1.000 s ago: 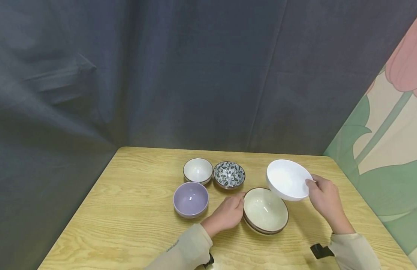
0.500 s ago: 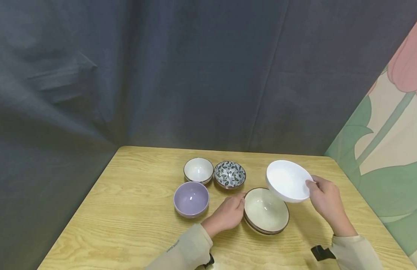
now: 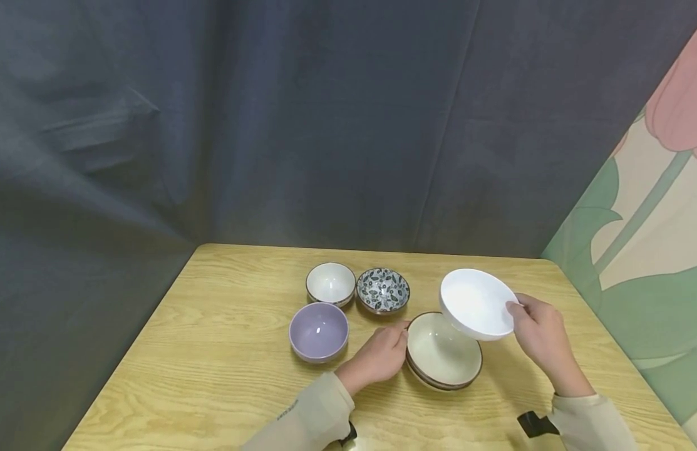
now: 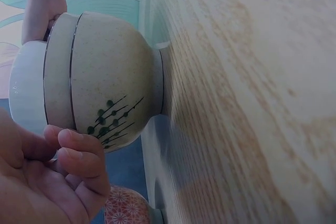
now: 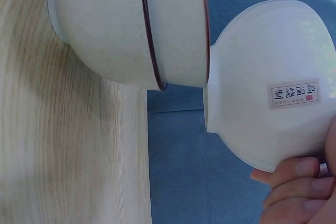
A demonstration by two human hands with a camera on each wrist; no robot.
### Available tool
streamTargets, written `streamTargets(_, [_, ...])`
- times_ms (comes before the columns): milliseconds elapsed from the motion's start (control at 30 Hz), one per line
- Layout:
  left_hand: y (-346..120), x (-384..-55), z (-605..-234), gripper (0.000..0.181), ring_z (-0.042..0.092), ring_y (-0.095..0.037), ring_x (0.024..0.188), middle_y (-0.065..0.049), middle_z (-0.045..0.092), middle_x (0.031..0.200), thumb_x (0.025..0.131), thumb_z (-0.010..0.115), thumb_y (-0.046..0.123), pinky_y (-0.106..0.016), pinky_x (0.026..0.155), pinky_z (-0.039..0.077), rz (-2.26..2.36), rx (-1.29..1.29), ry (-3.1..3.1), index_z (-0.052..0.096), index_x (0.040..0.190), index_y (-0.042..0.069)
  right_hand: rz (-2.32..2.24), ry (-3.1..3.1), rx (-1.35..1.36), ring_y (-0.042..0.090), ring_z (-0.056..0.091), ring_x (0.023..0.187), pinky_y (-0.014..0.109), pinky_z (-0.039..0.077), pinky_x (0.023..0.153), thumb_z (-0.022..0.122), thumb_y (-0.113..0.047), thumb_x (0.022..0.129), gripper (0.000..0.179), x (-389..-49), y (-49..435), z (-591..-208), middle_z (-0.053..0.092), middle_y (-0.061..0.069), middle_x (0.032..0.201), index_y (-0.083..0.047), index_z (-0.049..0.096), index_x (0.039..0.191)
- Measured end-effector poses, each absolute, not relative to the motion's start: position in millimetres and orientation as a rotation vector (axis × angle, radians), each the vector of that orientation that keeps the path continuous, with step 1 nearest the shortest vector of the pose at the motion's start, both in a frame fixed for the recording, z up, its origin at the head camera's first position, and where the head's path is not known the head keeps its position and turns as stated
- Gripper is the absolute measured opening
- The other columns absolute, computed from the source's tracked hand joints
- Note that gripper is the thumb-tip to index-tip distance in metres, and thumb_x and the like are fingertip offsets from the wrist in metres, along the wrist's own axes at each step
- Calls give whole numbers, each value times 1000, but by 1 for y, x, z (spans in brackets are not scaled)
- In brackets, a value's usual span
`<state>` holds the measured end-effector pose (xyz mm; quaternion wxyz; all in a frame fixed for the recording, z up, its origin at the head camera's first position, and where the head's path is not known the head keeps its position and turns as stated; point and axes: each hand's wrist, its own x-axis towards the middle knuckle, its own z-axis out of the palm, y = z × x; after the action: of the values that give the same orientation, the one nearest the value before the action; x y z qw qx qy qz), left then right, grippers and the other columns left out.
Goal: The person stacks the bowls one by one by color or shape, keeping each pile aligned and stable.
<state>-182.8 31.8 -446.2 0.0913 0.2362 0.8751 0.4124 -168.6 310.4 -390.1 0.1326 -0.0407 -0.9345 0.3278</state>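
My right hand [image 3: 542,335] pinches the right rim of a white bowl [image 3: 476,304], thumb on the inside. The bowl is tilted and overlaps the upper right of two nested cream bowls [image 3: 443,351] with brown rims. In the right wrist view, a printed label [image 5: 295,94] shows on the white bowl's outside, and its foot is right at the upper cream rim. My left hand [image 3: 379,356] grips the left side of the cream stack near the rims. In the left wrist view, its curled fingers [image 4: 79,156] lie beside a green sprig pattern on the lower cream bowl [image 4: 113,72].
Left of the stack sits a purple bowl [image 3: 319,333]. Behind it stand a white-lined bowl [image 3: 330,284] with a dark rim and a leaf-patterned bowl [image 3: 383,290], close together. The wooden table [image 3: 213,351] ends at a dark curtain [image 3: 325,125].
The white bowl in my right hand has shifted slightly left and down, further over the cream stack. My left hand and the other bowls have stayed in place.
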Motion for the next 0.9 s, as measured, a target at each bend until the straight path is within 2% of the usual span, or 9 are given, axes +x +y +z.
streamTargets(167, [31, -183, -446, 44, 53, -29, 132, -17, 57, 141, 108, 32, 18, -39, 111, 41, 1228, 714, 2604, 49, 144, -1, 957, -2715, -109, 29, 63, 90, 24, 46, 63, 41, -18, 105, 45, -167, 308, -390, 68, 32, 108, 18, 60, 124])
streamTargets(700, [31, -183, -444, 44, 53, -30, 132, -18, 57, 141, 108, 32, 16, -39, 111, 40, 1232, 732, 2604, 49, 143, -2, 959, -2689, -40, 16, 58, 78, 22, 44, 61, 43, -16, 104, 40, -162, 303, -389, 71, 26, 100, 14, 64, 120])
streamTargets(900, [31, -182, -445, 43, 53, -30, 132, -18, 57, 140, 108, 32, 16, -40, 111, 41, 1229, 731, 2614, 49, 143, -3, 971, -2698, -20, 18, 55, 73, 24, 43, 59, 42, -17, 105, 41, -159, 301, -388, 71, 25, 99, 13, 64, 120])
